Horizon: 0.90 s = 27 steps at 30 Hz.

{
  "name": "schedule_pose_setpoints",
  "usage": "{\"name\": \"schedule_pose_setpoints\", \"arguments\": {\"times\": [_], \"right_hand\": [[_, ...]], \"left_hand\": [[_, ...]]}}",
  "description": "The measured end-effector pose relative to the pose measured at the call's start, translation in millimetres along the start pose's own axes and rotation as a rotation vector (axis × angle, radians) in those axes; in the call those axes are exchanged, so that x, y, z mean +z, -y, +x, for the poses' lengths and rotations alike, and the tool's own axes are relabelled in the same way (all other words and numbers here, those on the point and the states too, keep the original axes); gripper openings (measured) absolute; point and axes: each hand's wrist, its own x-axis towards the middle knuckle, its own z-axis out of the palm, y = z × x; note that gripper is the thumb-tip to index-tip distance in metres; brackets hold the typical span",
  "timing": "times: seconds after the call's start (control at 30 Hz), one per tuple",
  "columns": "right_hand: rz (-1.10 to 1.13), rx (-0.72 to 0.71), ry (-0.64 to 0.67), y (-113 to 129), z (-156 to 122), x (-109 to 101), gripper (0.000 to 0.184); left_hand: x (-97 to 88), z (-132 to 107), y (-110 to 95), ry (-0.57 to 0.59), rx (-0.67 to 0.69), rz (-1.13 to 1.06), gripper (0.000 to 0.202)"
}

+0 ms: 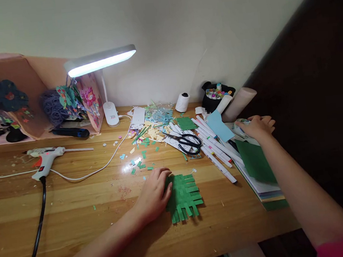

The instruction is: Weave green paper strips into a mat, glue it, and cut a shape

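A square of green woven paper strips [185, 196] lies on the table, its loose strip ends sticking out at the right and front edges. My left hand [155, 195] is closed over its left edge, the thumb on top and the fingers curled at its back corner. My right hand [257, 127] reaches to the far right, over the back end of a paper stack. Its fingers are spread, beside a small patterned item [243, 121] whose kind I cannot make out. Green sheets [254, 162] lie on that stack, below my right wrist. Black-handled scissors [188, 141] rest among scraps and markers.
A glue gun [44, 162] with a cord lies at left, under a lit desk lamp [103, 62]. White markers [215, 152], a light blue paper [220, 125], a thread cone [182, 102], a marker holder [217, 95] and a paper roll [239, 103] stand or lie at right.
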Motion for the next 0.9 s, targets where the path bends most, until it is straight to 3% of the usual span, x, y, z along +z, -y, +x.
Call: {"name": "schedule_pose_setpoints", "arguments": {"times": [0.07, 0.13, 0.3, 0.37, 0.4, 0.47, 0.67, 0.9], "right_hand": [[0.052, -0.076, -0.002, 9, -13, -10, 0.032], [0.114, -0.193, 0.079, 20, -37, -18, 0.027], [0.266, -0.478, 0.570, 43, -131, -22, 0.018], [0.345, -0.581, 0.824, 50, -167, -18, 0.016], [0.391, -0.594, 0.905, 52, -181, -16, 0.016], [0.432, -0.591, 0.948, 56, -201, -12, 0.014], [0.436, -0.569, 0.943, 60, -205, -5, 0.011], [0.536, -0.499, 1.082, 71, -193, -12, 0.015]], "left_hand": [[-0.2, 0, 0, -0.013, -0.016, 0.032, 0.023], [-0.8, 0, -1, -0.019, -0.026, 0.078, 0.024], [-1.5, -1, 0, 0.016, 0.003, 0.100, 0.029], [-1.6, -1, 0, 0.025, 0.007, 0.081, 0.029], [-1.8, -1, 0, 0.029, 0.008, 0.071, 0.028], [-2.4, -1, 0, 0.034, 0.012, 0.053, 0.027], [-3.8, -1, -1, 0.049, 0.004, 0.026, 0.026], [-6.4, -1, -1, -0.006, -0.106, -0.128, 0.021]]}}
